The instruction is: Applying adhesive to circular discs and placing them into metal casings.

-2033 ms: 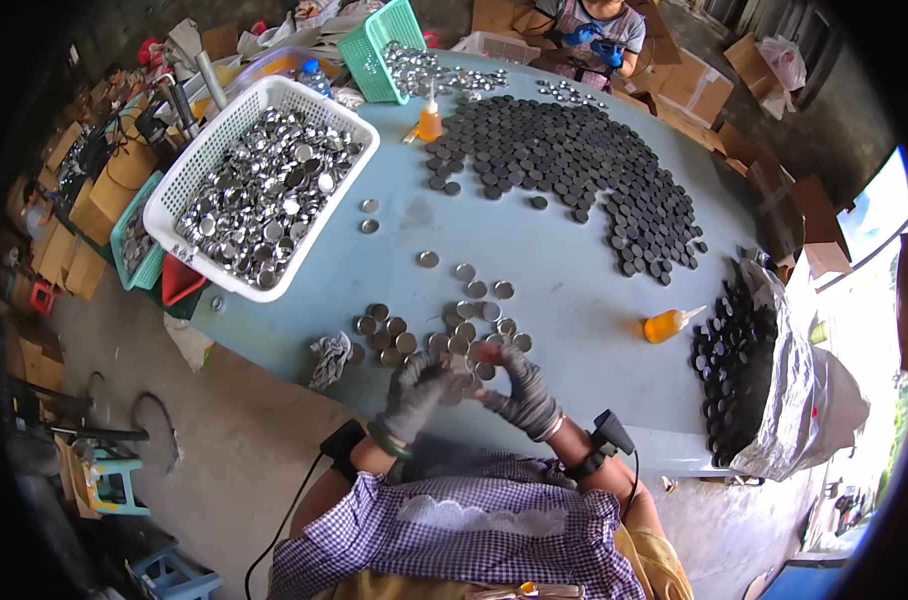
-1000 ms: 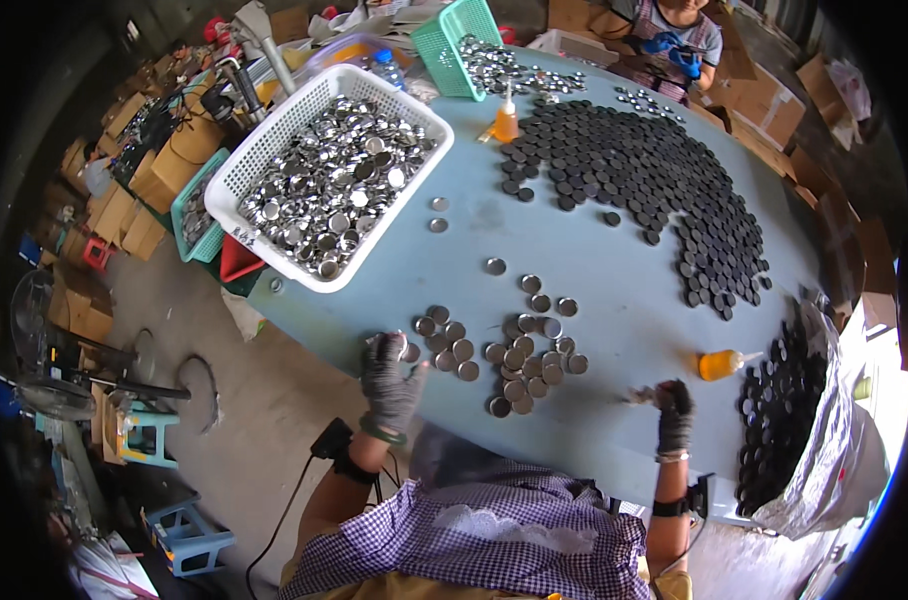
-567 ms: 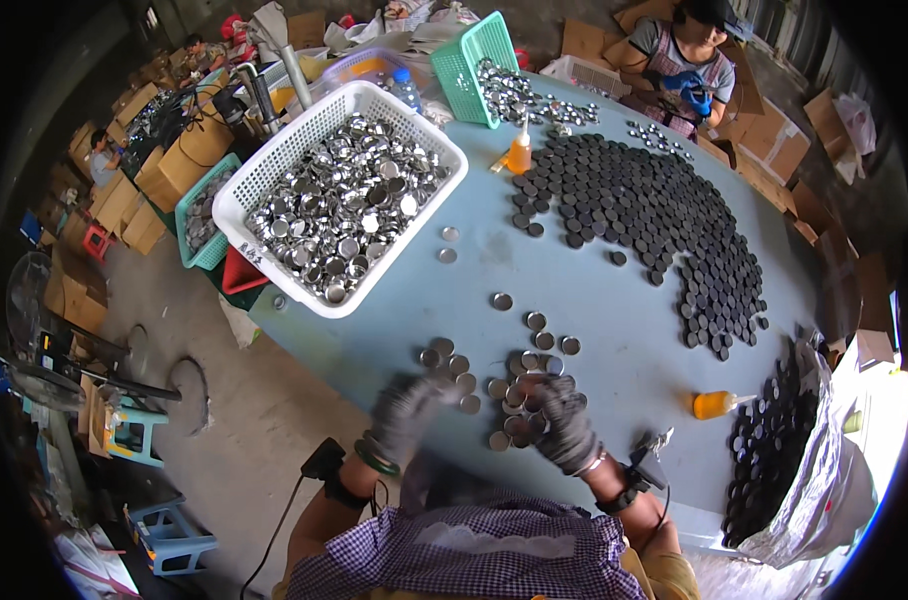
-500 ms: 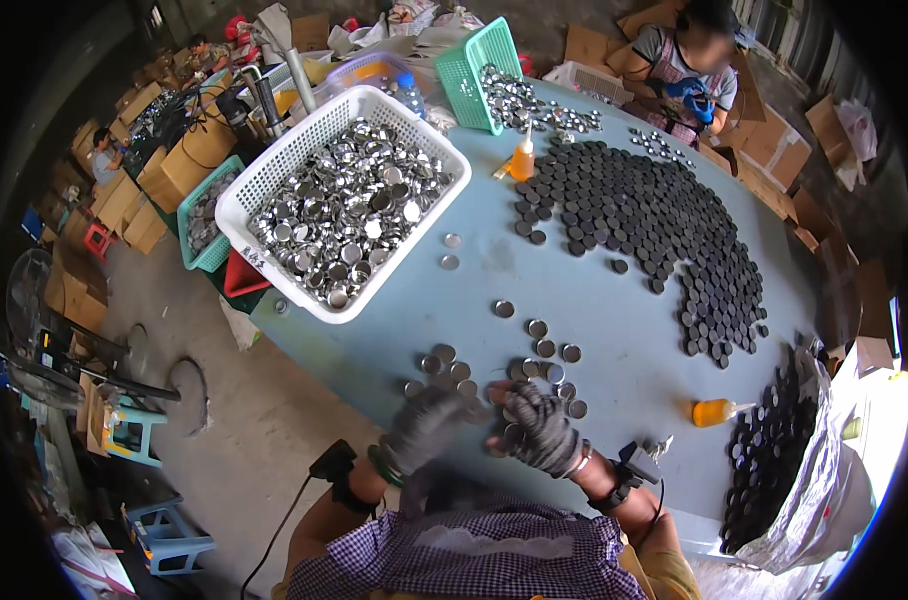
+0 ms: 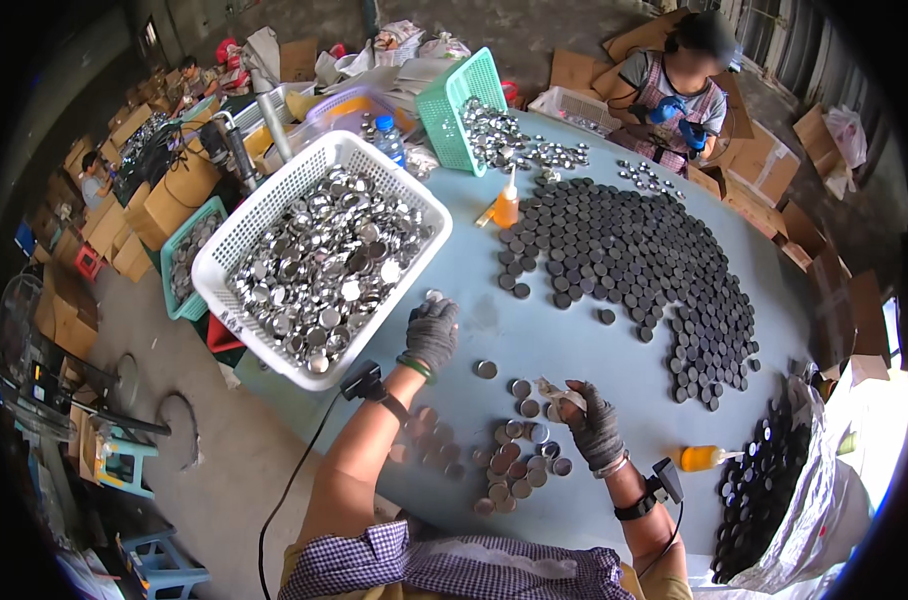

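The right hand [image 5: 596, 425] pinches a crumpled pale rag [image 5: 557, 394] above the table [image 5: 664, 425], near the loose silver caps [image 5: 521, 488]. The left hand [image 5: 431, 338] is at a single cap [image 5: 434, 296] beside the white basket [image 5: 259, 345]; whether its grip pinches it, I cannot tell.

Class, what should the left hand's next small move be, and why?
Probably the left hand should draw the loose metal disc beside the white basket toward the cluster of discs: its fingertips are right by that disc, which lies apart from the cluster, while the right hand is occupied with a crumpled cloth.
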